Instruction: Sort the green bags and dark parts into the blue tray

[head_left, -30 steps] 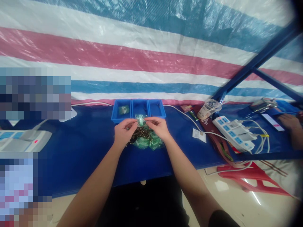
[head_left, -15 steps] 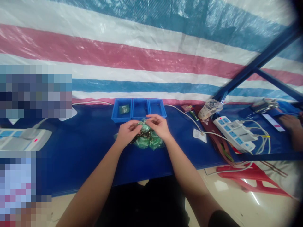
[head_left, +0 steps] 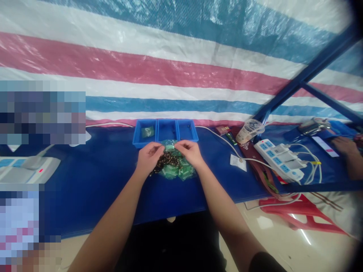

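My left hand (head_left: 149,155) and my right hand (head_left: 190,152) are both closed in a pinch, thumb against fingers. Between them a clear greenish plastic bag (head_left: 169,144) is held by its two sides. Right below lies a heap of small dark and brassy parts (head_left: 168,161), too small to name. Several more green plastic bags (head_left: 181,172) lie against the heap on the blue table, crumpled and shiny. Whatever is inside the held bag cannot be made out.
A blue three-compartment tray (head_left: 136,142) stands behind my hands, a green packet (head_left: 148,132) in its left compartment. To the right are a plastic cup (head_left: 249,131), a power strip (head_left: 279,160) with cables and another person's hand (head_left: 346,145). Another power strip (head_left: 48,170) lies left.
My hands have moved slightly apart and the bag is spread between their fingertips. More of the dark heap shows beneath them. The view has shifted slightly.
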Tool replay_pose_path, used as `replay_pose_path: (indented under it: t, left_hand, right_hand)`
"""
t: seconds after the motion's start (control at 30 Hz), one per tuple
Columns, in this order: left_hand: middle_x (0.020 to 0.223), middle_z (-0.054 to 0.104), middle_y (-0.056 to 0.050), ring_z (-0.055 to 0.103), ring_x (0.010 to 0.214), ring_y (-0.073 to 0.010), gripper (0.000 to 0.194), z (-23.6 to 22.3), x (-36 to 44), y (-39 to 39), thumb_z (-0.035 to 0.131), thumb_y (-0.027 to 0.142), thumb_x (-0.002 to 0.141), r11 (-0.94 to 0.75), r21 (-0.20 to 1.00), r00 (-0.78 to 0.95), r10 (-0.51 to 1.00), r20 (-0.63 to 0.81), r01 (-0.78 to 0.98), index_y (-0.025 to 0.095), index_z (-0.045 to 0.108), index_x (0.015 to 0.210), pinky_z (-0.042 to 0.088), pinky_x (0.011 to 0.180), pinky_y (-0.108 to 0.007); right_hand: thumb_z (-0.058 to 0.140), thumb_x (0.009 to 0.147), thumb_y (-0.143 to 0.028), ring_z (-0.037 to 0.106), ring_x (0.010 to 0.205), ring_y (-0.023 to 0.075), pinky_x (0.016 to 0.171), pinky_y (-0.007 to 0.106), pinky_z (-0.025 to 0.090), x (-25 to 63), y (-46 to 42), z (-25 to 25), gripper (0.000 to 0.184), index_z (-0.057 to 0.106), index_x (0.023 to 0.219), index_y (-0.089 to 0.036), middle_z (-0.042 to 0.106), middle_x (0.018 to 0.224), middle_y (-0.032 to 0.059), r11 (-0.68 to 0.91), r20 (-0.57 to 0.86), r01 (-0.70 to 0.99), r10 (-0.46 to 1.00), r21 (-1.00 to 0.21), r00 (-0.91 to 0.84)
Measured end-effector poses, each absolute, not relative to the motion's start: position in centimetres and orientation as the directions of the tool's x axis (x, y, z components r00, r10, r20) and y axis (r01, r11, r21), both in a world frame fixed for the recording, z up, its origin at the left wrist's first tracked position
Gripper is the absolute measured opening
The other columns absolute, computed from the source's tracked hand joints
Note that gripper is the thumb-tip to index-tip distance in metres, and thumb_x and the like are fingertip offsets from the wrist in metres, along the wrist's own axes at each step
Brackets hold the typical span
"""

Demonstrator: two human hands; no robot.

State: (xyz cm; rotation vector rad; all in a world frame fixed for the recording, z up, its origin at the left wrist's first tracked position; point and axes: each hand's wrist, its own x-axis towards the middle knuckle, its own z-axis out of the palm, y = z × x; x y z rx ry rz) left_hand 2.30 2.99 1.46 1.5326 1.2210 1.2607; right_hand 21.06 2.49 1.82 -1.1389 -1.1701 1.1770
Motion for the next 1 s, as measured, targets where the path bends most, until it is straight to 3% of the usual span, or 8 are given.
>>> replay_pose_path:
  t: [0.1,0.27,0.43,0.53,0.63,0.8,1.0]
  left_hand:
    - [0.058,0.061,0.002,0.056,0.052,-0.0108,0.021,1.22,2.21,3.07,0.069,0.038,0.080,-0.245,0.935,-0.016,0.966,0.258,0.256,0.018,0.071,0.086,0.046,0.053,-0.023]
    - [0.077,0.071,-0.004,0.061,0.057,-0.0124,0.026,1.56,2.20,2.81,0.063,0.037,0.084,-0.245,0.959,-0.015,0.968,0.250,0.142,0.017,0.073,0.099,0.050,0.057,-0.024]
    - [0.089,0.073,-0.006,0.066,0.067,-0.0138,0.030,1.57,2.42,2.57,0.069,0.037,0.079,-0.263,0.954,-0.057,0.960,0.274,0.144,0.018,0.072,0.102,0.056,0.066,-0.026]
    - [0.092,0.073,-0.007,0.070,0.078,-0.0175,0.030,1.38,2.64,2.61,0.074,0.037,0.075,-0.256,0.948,-0.081,0.958,0.274,0.189,0.017,0.072,0.097,0.058,0.073,-0.029]
    - [0.088,0.073,-0.006,0.071,0.076,-0.0176,0.028,1.31,2.78,2.71,0.074,0.036,0.074,-0.257,0.947,-0.093,0.956,0.278,0.191,0.017,0.070,0.094,0.059,0.073,-0.029]
    - [0.086,0.073,-0.005,0.068,0.066,-0.0147,0.041,1.43,2.70,2.85,0.073,0.036,0.076,-0.224,0.960,-0.065,0.969,0.237,0.168,0.019,0.066,0.112,0.057,0.066,-0.027]
    - [0.091,0.068,-0.004,0.058,0.063,-0.0103,0.016,1.86,2.29,2.79,0.068,0.033,0.080,-0.375,0.842,0.010,0.915,0.403,0.387,0.021,0.075,0.088,0.050,0.062,-0.023]
  right_hand:
    - [0.076,0.071,-0.050,0.051,0.045,0.0100,0.045,0.024,0.040,21.20,2.43,2.01,0.033,0.073,0.083,-0.019,0.065,0.058,-0.0011,0.029,0.028,-0.077,1.000,-0.997,0.008]
    - [0.066,0.080,-0.055,0.069,0.072,0.0174,0.058,0.027,0.051,21.12,2.30,2.32,0.037,0.074,0.092,-0.021,0.075,0.083,0.0053,0.077,0.080,-0.107,0.996,-0.991,-0.024]
    - [0.078,0.071,-0.043,0.069,0.079,0.0178,0.074,0.032,0.055,20.81,2.28,1.95,0.030,0.072,0.090,-0.021,0.074,0.085,0.0040,0.142,0.139,-0.074,0.989,-0.987,0.047]
    - [0.078,0.070,-0.042,0.067,0.074,0.0168,0.070,0.031,0.054,20.76,2.29,1.81,0.029,0.069,0.086,-0.020,0.073,0.080,0.0032,0.152,0.148,-0.064,0.987,-0.986,0.059]
    - [0.078,0.070,-0.044,0.065,0.069,0.0150,0.064,0.028,0.052,20.84,2.37,1.79,0.030,0.064,0.081,-0.020,0.070,0.076,0.0017,0.154,0.150,-0.045,0.986,-0.987,0.075]
    - [0.077,0.071,-0.042,0.063,0.066,0.0140,0.063,0.028,0.051,20.99,2.44,1.87,0.032,0.066,0.094,-0.022,0.072,0.081,0.0015,0.141,0.139,-0.025,0.988,-0.990,0.066]
    - [0.072,0.078,-0.036,0.062,0.083,0.0177,0.067,0.030,0.049,21.26,2.28,2.16,0.014,0.074,0.085,-0.024,0.069,0.094,0.0050,0.277,0.290,0.155,0.954,-0.948,0.074]
